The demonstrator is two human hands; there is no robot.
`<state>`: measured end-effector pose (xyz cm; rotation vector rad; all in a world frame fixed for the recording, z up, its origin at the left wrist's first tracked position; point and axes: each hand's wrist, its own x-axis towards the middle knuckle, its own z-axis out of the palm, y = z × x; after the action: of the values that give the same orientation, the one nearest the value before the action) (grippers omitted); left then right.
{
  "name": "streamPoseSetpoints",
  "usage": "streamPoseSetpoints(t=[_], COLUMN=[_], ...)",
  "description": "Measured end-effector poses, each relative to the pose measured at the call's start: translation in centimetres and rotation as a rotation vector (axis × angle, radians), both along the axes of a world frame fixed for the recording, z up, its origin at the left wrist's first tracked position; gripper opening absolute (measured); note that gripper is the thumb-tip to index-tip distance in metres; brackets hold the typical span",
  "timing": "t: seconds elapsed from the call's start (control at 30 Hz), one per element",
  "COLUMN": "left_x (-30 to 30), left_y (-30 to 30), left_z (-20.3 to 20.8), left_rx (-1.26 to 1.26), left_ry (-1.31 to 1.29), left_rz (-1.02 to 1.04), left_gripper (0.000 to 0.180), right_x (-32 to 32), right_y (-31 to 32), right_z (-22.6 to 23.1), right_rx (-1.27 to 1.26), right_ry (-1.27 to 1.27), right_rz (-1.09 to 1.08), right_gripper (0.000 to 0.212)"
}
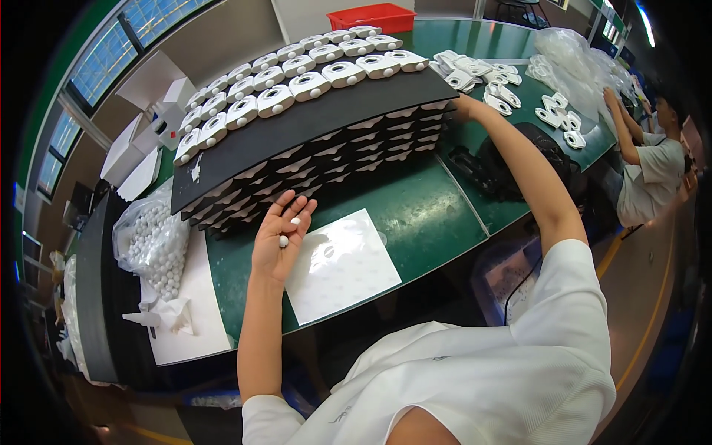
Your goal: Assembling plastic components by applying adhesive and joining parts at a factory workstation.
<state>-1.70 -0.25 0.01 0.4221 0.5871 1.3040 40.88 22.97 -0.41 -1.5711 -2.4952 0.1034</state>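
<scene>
My left hand (268, 256) is turned palm up in front of the stack, its fingers loosely curled. Small white balls (283, 242) rest in it, one on the palm and one by the fingers. My right arm stretches forward, and my right hand (465, 108) is at the right end of the stacked black boards (326, 119); its fingers are hidden there. Rows of white plastic parts (275, 100), each with a round hole and a white ball at its edge, lie on the top board. More white parts show between the layers below.
A clear bag of white balls (152, 241) sits at the left. White sheet (343, 265) lies on the green table (415, 215). Loose white parts (502, 99), clear plastic bags (575, 55) and a red bin (371, 18) are farther off. A co-worker (645, 170) sits at the right.
</scene>
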Motion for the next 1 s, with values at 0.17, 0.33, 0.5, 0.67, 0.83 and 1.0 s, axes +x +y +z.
streamPoseSetpoints(t=[0.17, 0.33, 0.5, 0.67, 0.83, 1.0], left_x=[1.0, -0.4, -0.1, -0.5, 0.2, 0.1], left_y=[-0.3, 0.1, -0.6, -0.3, -0.3, -0.1], left_z=[1.0, -0.1, 0.6, 0.2, 0.7, 0.5], left_rx=[0.018, 0.063, -0.003, 0.005, 0.055, 0.059], left_ry=[0.040, 0.039, 0.061, 0.003, 0.142, 0.227], left_rz=[-0.009, -0.150, -0.109, -0.121, -0.091, -0.065], left_gripper=[0.035, 0.028, 0.027, 0.015, 0.011, 0.015], right_x=[-0.1, 0.8, 0.6, -4.6, -10.4, -12.9], right_y=[-2.2, -5.7, -11.4, -19.8, -24.3, -25.0], right_z=[0.5, 4.7, 7.6, 8.0, 4.5, 6.2], right_rx=[0.091, -0.139, 0.250, 0.417, 0.381, 0.007], right_ry=[-0.035, -0.018, 0.780, 0.925, 0.222, 0.095], right_rz=[-0.128, -0.345, -0.364, -0.340, 0.034, 0.113], right_gripper=[0.034, 0.040, 0.037, 0.024, 0.021, 0.032])
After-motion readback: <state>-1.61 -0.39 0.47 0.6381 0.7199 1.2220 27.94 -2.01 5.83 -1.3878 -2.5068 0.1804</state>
